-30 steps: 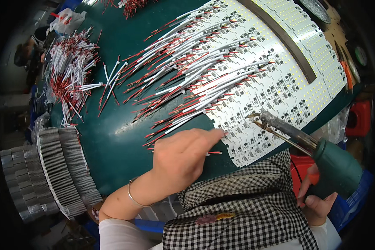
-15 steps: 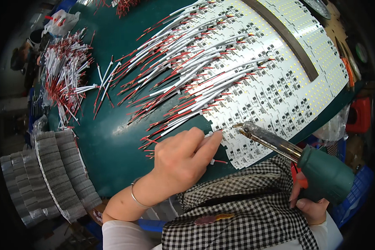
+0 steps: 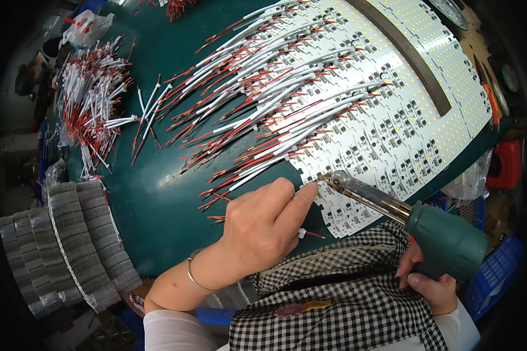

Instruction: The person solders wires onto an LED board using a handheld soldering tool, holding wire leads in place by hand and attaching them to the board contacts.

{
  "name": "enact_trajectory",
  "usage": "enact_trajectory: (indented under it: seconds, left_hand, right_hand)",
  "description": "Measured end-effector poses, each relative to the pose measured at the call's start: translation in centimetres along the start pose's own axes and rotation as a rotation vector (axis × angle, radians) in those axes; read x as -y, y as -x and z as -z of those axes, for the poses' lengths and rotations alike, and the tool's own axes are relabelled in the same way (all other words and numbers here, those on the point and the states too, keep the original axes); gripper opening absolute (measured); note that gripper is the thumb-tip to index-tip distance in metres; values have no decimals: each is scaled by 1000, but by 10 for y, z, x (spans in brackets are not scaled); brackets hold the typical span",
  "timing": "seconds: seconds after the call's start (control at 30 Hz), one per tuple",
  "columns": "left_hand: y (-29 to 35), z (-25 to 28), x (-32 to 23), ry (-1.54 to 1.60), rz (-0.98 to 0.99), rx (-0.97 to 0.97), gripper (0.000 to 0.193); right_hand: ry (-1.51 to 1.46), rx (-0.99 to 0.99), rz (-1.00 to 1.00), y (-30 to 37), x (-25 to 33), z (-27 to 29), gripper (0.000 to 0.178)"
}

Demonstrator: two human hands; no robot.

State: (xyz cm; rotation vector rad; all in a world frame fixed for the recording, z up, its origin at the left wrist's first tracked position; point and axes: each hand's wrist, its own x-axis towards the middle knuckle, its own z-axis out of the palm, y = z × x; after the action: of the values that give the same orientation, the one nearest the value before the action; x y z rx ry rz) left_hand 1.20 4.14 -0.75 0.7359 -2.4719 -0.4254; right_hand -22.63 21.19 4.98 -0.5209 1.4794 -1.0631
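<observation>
So the left hand is where it gets hard to read: its grip is closed in a thumb-and-finger pinch on a wire, but the palm and knuckles cover nearly all of it. You just get a short red tail poking out beside the palm, so no clue how the middle runs.

Right hand has its grip wrapped around a green soldering gun, with some fingers lost behind the handle. The gun's tip sits just beside the left fingertips, at the lower left part of the white board panel. Can't tell if it's actually touching the panel or the wire.

Rows of red and white wires overhang the panel's left edge onto the green surface. Up top, the panel and another red bunch get cut off by the frame.
</observation>
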Motion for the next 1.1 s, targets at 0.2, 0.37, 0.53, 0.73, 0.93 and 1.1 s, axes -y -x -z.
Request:
enact_trajectory:
  seconds: [0.2, 0.37, 0.53, 0.73, 0.93, 1.1]
  left_hand:
    - [0, -1, 1, 26, 3, -1, 54]
    - [0, 1, -1, 34, 13, 3, 53]
    - [1, -1, 1, 31, 3, -7, 52]
    - [-2, 1, 0, 29, 45, 23, 51]
    - [-7, 3, 9, 361, 127, 106, 51]
    - [-4, 1, 7, 266, 74, 87, 53]
  right_hand:
    - [40, 25, -13, -1, 1, -1, 34]
    - [-31, -55, 37, 3, -1, 6, 44]
    - [-91, -62, 136, 9, -7, 22, 71]
    - [-85, -169, 212, 17, -18, 23, 73]
    - [16, 3, 12, 27, -16, 37, 73]
    - [23, -42, 19, 18, -6, 12, 67]
